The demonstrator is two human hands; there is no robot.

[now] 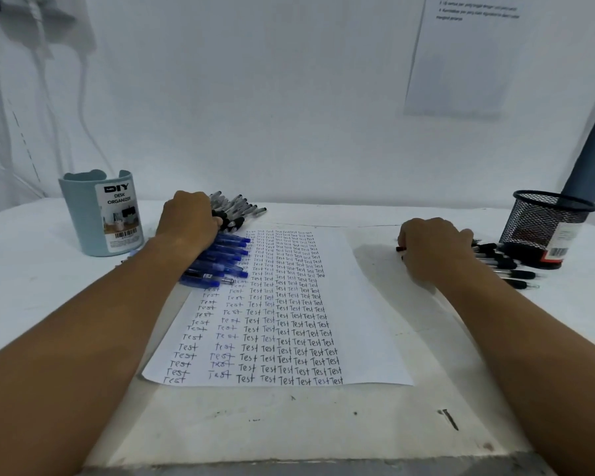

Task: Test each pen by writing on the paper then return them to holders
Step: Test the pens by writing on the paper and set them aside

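Both hands are out on the desk (83,321), one on each side of the paper (368,304). Left hand (189,218) lies knuckles-up with fingers curled over the far pile of black-grip pens (236,207); whether any single pen is gripped cannot be told. Right hand (433,245) is curled over the near end of the black pens (505,266) on the right, and a dark red-tipped pen end (400,249) shows at its inner edge, so it appears to hold one.

Blue pens (224,257) lie in a row just below the left hand, long axes running roughly left to right, tips overlapping the paper's upper left edge. The right-hand pens lie likewise crosswise, tips pointing away from the paper.

Paper is filled with columns of "Test"; the bare strip is along its right side, nearest the right hand.

Holders: blue desk organizer (97,218) stands upright beyond the left forearm; black mesh cup (543,221) stands beyond the right-hand pens, touching or just beside them. Judged nothing blocks the right hand's path to the paper. A printed sheet (461,63) hangs on the wall.
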